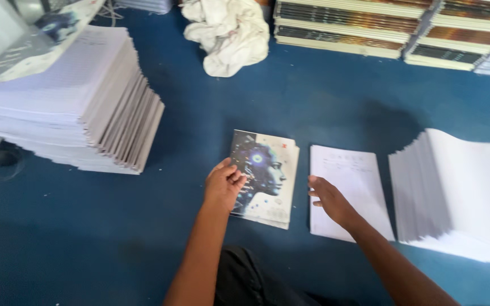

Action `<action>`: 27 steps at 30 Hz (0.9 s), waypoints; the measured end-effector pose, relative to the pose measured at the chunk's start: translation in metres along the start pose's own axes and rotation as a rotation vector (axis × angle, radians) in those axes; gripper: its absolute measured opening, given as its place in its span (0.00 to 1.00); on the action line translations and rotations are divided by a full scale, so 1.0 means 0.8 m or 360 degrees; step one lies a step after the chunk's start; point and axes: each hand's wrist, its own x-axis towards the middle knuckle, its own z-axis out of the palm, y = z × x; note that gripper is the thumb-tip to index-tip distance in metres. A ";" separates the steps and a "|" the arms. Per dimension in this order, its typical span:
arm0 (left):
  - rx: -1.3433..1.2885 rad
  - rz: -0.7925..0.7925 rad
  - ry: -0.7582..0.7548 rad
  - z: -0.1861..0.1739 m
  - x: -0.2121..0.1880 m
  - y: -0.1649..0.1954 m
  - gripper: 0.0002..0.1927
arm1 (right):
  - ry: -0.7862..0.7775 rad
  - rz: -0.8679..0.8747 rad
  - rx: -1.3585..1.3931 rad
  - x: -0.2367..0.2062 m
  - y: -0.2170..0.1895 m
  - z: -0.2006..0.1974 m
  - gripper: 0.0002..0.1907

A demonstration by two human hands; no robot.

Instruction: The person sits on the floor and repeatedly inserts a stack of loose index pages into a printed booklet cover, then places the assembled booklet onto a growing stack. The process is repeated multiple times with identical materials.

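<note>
Flanking both hands [224, 186] [329, 199] — paper stacks [69, 102], crumpled cloth [228, 34].

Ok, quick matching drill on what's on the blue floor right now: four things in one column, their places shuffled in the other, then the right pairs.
Things
1. covered book
2. thin white booklet
3. crumpled white cloth
4. tall fanned stack of white booklets

Places
A. far side of the floor, top centre of the view
B. under the left hand, at its left edge
C. far left of the view
D. under the right hand, right of the covered book

Pairs: 1-B, 2-D, 3-A, 4-C
</note>
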 end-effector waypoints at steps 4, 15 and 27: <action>0.0280 -0.0104 -0.0183 0.037 -0.029 -0.076 0.22 | 0.0198 0.0141 -0.0555 -0.053 0.047 -0.049 0.44; 0.2179 0.0821 -0.1056 0.069 -0.111 -0.283 0.20 | 0.0744 0.0231 -0.1000 -0.102 0.213 -0.095 0.47; 0.3380 0.1074 -0.1226 0.062 -0.121 -0.332 0.29 | 0.0810 0.0699 -0.1049 -0.092 0.206 -0.079 0.64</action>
